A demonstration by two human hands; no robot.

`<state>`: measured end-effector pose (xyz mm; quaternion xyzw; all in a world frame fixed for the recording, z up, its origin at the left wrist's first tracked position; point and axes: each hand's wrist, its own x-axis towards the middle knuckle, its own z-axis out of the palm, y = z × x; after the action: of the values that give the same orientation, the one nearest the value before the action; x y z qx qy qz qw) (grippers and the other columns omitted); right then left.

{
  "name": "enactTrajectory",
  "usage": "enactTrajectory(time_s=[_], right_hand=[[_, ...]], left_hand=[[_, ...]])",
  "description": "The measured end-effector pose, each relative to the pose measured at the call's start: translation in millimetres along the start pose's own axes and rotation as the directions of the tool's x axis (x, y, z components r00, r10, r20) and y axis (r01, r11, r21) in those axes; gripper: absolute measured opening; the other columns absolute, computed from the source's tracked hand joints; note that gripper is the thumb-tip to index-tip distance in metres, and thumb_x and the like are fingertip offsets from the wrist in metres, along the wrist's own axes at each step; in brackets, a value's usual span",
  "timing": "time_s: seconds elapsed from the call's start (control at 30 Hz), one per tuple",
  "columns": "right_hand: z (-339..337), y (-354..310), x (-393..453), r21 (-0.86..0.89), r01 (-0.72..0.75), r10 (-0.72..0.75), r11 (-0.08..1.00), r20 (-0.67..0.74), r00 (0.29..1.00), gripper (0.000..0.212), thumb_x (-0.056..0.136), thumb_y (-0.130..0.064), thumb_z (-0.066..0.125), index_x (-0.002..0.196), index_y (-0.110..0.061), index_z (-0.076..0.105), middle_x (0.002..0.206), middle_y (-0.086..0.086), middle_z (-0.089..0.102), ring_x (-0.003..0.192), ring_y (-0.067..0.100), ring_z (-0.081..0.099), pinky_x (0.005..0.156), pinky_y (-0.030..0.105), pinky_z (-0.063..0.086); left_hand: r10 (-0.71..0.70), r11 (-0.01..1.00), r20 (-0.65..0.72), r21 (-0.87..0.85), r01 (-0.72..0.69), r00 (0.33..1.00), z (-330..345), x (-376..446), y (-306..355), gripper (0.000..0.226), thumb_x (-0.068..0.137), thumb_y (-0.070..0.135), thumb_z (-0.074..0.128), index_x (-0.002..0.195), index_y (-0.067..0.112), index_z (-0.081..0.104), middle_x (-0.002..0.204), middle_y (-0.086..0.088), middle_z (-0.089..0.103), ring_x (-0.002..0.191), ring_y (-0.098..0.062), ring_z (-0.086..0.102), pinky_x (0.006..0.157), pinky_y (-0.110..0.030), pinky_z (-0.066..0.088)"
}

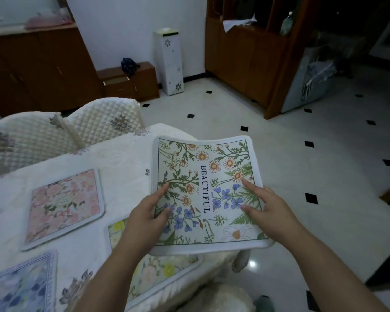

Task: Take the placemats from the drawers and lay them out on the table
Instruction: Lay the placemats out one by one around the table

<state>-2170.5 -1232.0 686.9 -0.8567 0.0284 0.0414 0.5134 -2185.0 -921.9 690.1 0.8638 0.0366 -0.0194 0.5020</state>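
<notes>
I hold a white placemat [203,176] printed with daisies, blue flowers and the word BEAUTIFUL above the table's right edge. My left hand [148,212] grips its left side, index finger and thumb on top. My right hand [268,212] grips its right side the same way. The mat sags slightly and overhangs the table [126,158], which wears a quilted cream cloth. Three other placemats lie flat on the cloth: a pink floral one [64,206], a blue one [20,287] at the lower left, and a yellow-flowered one [162,273] partly under the held mat.
Two chairs with quilted covers [54,131] stand at the table's far side. A low wooden cabinet [131,84] with one drawer pulled open sits by the wall, a white floral box [169,61] beside it. Taller wooden cupboards [245,59] stand right. Tiled floor [302,154] lies to the right.
</notes>
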Motion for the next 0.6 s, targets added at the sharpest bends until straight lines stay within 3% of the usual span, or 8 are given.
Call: enactTrajectory(time_s=[0.13,0.2,0.4,0.5,0.6], right_hand=[[-28,15,24,-0.002,0.014,-0.014,1.0,0.04,0.999,0.063,0.092,-0.018,0.071,0.142,-0.048,0.047,0.119,-0.026,0.05,0.11,0.001,0.058,0.089,0.021,0.056],[-48,22,37,0.015,0.015,-0.016,1.0,0.065,0.998,0.063,0.092,-0.018,0.07,0.142,-0.048,0.047,0.118,-0.026,0.051,0.105,-0.004,0.057,0.08,0.011,0.054],[-127,45,75,0.01,0.03,-0.031,0.999,0.11,0.993,0.064,0.093,-0.018,0.069,0.144,-0.047,0.045,0.121,-0.02,0.051,0.111,0.006,0.057,0.089,0.025,0.057],[-169,60,89,0.023,0.038,-0.04,0.999,0.114,0.993,0.064,0.093,-0.017,0.069,0.144,-0.047,0.045,0.118,-0.024,0.05,0.107,0.003,0.059,0.076,0.014,0.055],[-207,74,100,0.01,0.032,-0.033,0.999,0.116,0.993,0.064,0.094,-0.018,0.068,0.145,-0.047,0.043,0.119,-0.021,0.051,0.1,-0.002,0.057,0.067,0.011,0.055]], left_hand=[[-0.029,1.0,-0.034,0.004,0.03,0.999,27,7,21,0.058,0.097,0.024,0.067,0.142,0.055,0.048,0.128,0.035,0.05,0.128,-0.003,0.052,0.108,-0.036,0.047],[-0.041,0.999,-0.058,0.008,0.041,0.997,46,11,36,0.058,0.096,0.025,0.067,0.142,0.055,0.048,0.132,0.031,0.052,0.129,-0.003,0.051,0.109,-0.037,0.047],[-0.062,0.998,-0.104,0.024,0.065,0.993,113,32,86,0.059,0.096,0.03,0.067,0.139,0.063,0.044,0.143,0.02,0.051,0.129,-0.009,0.055,0.104,-0.043,0.052],[-0.073,0.997,-0.114,0.002,0.074,0.991,152,44,112,0.059,0.096,0.03,0.067,0.134,0.068,0.044,0.142,0.016,0.055,0.122,-0.013,0.061,0.097,-0.045,0.056],[-0.052,0.998,-0.11,0.015,0.053,0.993,186,55,137,0.058,0.097,0.028,0.067,0.136,0.065,0.045,0.139,0.016,0.056,0.118,-0.012,0.063,0.094,-0.042,0.058]])
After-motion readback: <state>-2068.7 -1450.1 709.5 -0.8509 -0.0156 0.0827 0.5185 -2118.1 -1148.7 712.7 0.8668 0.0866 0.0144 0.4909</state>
